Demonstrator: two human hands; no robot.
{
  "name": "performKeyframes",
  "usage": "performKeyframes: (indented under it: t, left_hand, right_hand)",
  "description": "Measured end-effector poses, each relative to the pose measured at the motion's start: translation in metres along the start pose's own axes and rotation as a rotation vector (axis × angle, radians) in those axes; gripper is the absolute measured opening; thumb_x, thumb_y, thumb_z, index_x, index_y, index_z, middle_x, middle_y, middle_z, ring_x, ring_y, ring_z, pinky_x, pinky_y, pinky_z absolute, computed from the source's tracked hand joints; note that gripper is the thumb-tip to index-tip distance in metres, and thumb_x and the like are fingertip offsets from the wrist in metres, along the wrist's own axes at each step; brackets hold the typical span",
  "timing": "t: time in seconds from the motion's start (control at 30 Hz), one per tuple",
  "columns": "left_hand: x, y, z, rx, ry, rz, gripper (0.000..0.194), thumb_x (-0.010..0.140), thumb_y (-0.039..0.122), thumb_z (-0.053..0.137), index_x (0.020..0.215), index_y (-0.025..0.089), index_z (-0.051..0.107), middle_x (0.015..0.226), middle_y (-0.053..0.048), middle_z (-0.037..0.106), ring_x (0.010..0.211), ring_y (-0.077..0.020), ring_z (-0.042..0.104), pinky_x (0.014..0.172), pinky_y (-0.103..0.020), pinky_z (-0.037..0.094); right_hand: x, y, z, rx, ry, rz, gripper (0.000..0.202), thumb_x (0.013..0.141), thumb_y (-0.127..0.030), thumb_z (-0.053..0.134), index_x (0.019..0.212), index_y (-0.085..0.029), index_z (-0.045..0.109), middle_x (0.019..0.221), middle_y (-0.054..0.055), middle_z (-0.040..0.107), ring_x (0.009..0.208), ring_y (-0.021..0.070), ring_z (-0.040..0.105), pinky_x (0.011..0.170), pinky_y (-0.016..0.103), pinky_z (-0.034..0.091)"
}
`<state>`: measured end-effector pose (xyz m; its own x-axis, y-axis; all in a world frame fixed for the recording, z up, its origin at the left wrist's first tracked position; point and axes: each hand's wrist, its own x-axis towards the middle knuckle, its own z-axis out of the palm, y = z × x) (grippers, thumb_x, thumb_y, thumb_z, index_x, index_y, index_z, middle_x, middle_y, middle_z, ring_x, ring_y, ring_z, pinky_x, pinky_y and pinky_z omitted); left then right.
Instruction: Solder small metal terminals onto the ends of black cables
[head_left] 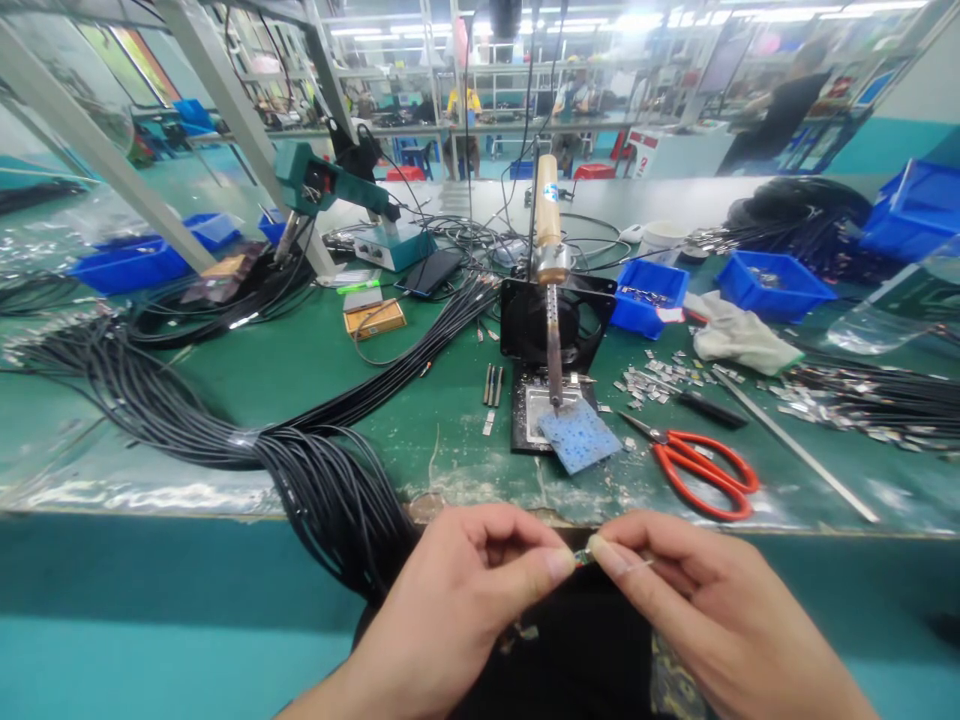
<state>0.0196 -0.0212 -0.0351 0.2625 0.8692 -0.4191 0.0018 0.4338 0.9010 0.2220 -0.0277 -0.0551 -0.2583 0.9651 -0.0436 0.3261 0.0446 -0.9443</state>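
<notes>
Close to the bench's front edge, my left hand (499, 565) pinches one end of a tiny part with coloured wires (582, 556), thumb against forefinger. The thumb and forefinger of my right hand (664, 565) close on its other end, and a thin pale strand (639, 566) sticks out past the thumb. Most of the part is covered by fingertips, so its kind is unclear. Beyond the hands stands a wooden-handled soldering iron (553, 330), its tip down over a blue sponge (579, 436). Red-handled scissors (705, 470) lie to the right of it.
A thick bundle of black cables (330, 490) hangs over the front edge at left. Small metal connectors (652, 385) are scattered at right, near blue bins (649, 297), a white glove (742, 335) and a metal rod (795, 443). A black fan (525, 320) stands behind the iron.
</notes>
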Motion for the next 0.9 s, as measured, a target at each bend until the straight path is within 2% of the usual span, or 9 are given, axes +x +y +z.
performKeyframes:
  t: [0.3, 0.5, 0.77, 0.9]
  left_hand:
    - [0.0039, 0.0006, -0.0013, -0.125, -0.024, -0.039, 0.012, 0.081, 0.027, 0.085, 0.084, 0.015, 0.081, 0.080, 0.000, 0.072, 0.072, -0.0116, 0.053, 0.067, -0.021, 0.038]
    - [0.0034, 0.0006, -0.0030, -0.125, -0.022, -0.055, 0.016, 0.078, 0.029, 0.088, 0.081, 0.015, 0.081, 0.079, -0.001, 0.071, 0.074, -0.0128, 0.053, 0.070, -0.022, 0.039]
    - [0.0046, 0.0001, -0.0020, -0.062, -0.019, -0.038, 0.016, 0.081, 0.031, 0.084, 0.080, 0.015, 0.081, 0.077, -0.002, 0.070, 0.076, -0.0149, 0.053, 0.071, -0.025, 0.039]
    - [0.0050, 0.0005, -0.0019, -0.051, -0.021, -0.026, 0.015, 0.080, 0.030, 0.083, 0.079, 0.015, 0.080, 0.076, -0.001, 0.068, 0.075, -0.0152, 0.052, 0.071, -0.026, 0.039]
  right_hand:
    - [0.0047, 0.0012, 0.0008, 0.080, 0.003, 0.046, 0.023, 0.094, -0.043, 0.063, 0.083, -0.024, 0.073, 0.075, 0.001, 0.075, 0.069, 0.0158, 0.074, 0.062, 0.018, 0.059]
    - [0.0024, 0.0039, 0.0012, 0.064, -0.015, 0.073, 0.028, 0.095, -0.047, 0.062, 0.083, -0.024, 0.072, 0.073, 0.000, 0.072, 0.068, 0.0154, 0.071, 0.060, 0.019, 0.057]
    - [-0.0004, 0.0089, -0.0030, 0.083, -0.106, 0.140, 0.027, 0.099, -0.048, 0.059, 0.091, -0.026, 0.072, 0.082, -0.001, 0.072, 0.078, 0.0145, 0.070, 0.070, 0.019, 0.055]
    - [0.0022, 0.0082, -0.0018, 0.092, -0.094, 0.148, 0.025, 0.096, -0.047, 0.063, 0.088, -0.025, 0.072, 0.080, -0.001, 0.072, 0.076, 0.0142, 0.069, 0.069, 0.019, 0.055]
